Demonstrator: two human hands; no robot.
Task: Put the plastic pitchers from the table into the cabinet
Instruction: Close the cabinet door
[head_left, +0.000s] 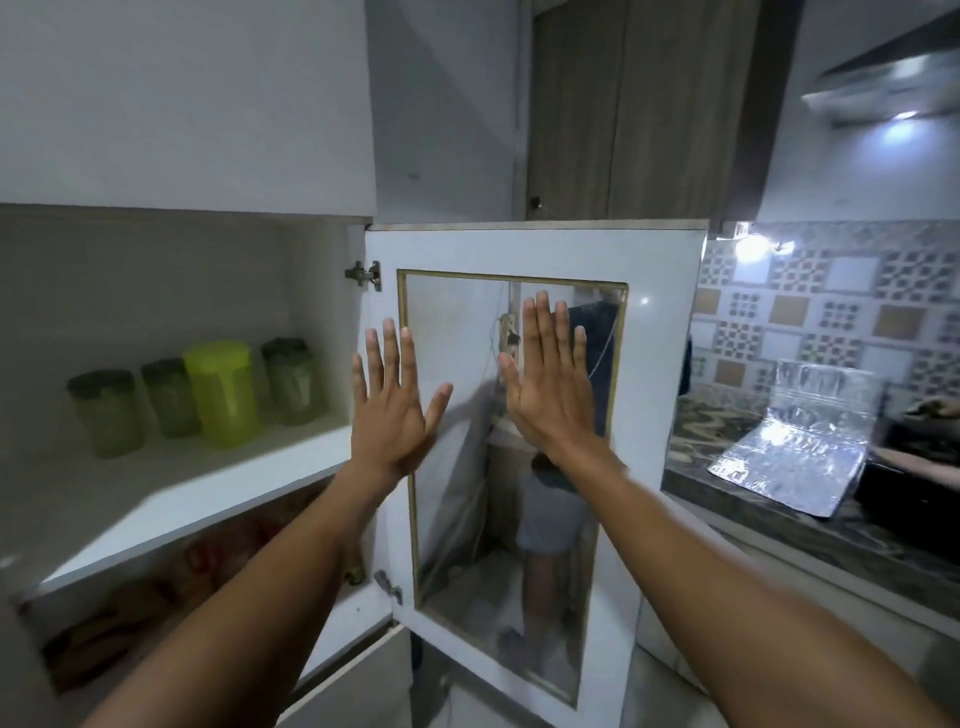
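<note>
Pitchers on the shelf, hands empty at the open door

Pitchers stand in a row on the white shelf (171, 499) inside the cabinet (171, 244), at your left. The bright lime-green pitcher (222, 392) stands upright with its lid on, in the middle of the row. Three paler, clear green pitchers with dark green lids keep it company: one at the far left (106, 413), one just behind and left of the lime one (169, 397), and one to its right (289, 382), nearest the cabinet's side wall. All four are upright and close together; whether they touch, you cannot tell.

Your left hand (392, 410) is raised, back toward you, with its fingers (389, 353) spread wide and holding nothing. It sits in front of the hinged edge of the open cabinet door (660, 364). Your right hand (550, 395) is up beside it, fingers (543, 332) straight and close together, also empty, over the door's glass panel (457, 499). Whether either palm presses on the door is unclear.

Two metal hinges (365, 273) join the door to the cabinet. To the right, a dark patterned surface (727, 467) carries a sheet of crinkled foil (795, 462), below a patterned tile wall (810, 312).
</note>
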